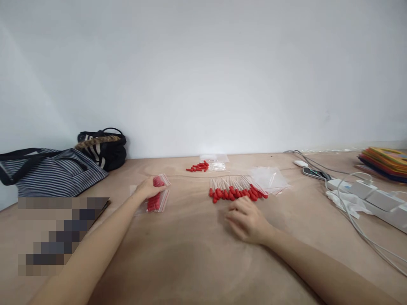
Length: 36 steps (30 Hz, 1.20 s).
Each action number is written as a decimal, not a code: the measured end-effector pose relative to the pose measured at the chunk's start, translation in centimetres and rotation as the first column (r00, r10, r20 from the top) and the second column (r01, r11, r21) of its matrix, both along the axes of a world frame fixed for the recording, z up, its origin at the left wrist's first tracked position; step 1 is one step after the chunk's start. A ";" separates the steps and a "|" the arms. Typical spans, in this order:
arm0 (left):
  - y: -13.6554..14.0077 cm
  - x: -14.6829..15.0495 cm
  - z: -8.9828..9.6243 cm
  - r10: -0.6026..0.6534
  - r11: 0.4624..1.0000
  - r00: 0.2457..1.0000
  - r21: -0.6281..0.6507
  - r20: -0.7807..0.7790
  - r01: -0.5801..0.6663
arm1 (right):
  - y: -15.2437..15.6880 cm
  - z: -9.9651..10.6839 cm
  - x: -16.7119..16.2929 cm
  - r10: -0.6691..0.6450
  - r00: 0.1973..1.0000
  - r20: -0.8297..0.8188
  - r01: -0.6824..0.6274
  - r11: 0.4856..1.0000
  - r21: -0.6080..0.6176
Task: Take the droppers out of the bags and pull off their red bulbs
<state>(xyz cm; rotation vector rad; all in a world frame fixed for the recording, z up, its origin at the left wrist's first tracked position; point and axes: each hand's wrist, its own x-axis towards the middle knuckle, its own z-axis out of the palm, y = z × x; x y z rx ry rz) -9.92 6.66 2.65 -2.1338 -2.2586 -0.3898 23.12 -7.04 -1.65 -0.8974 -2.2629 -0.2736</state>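
Observation:
On the left, my left hand (147,188) is closed on the edge of a stack of clear zip bags (163,199) filled with small red pieces, its thumb reaching across the plastic. A row of thin white sticks with red ends (231,192) lies in front of me, red ends pointing my way. Just below that row is my right hand (244,218), slightly blurred, its fingers loosely bent and apart with nothing visible in them. Behind the row lie a small pile of loose red pieces (199,166) and several bare white sticks (218,165) on clear plastic.
Clear zip bags (270,180) lie flat right of the row. A striped bag (63,171) and a black bag (111,152) stand at the left. A power strip (386,209), white cables (352,220), a crumpled tissue (345,203) and coloured sheets (383,163) occupy the right.

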 end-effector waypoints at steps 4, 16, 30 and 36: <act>1.0 -1.0 -0.2 -0.006 0.998 0.994 -0.062 -0.113 -0.001 | -0.5 -0.4 -1.4 0.163 0.984 0.071 -0.157 0.984 -0.083; -0.8 0.8 1.3 -0.127 0.976 0.942 0.131 -0.312 0.175 | 0.5 -1.0 -0.9 0.167 0.986 0.023 -0.163 0.978 -0.128; -12.7 8.2 -5.0 -0.758 0.459 0.558 0.331 -0.339 0.824 | 0.5 -0.9 -1.0 0.036 0.999 -0.029 -0.044 0.930 -0.364; -13.2 9.3 -2.2 -0.792 0.601 0.610 0.205 0.019 0.773 | 0.5 -0.8 -1.4 0.018 0.996 -0.082 -0.053 0.893 -0.448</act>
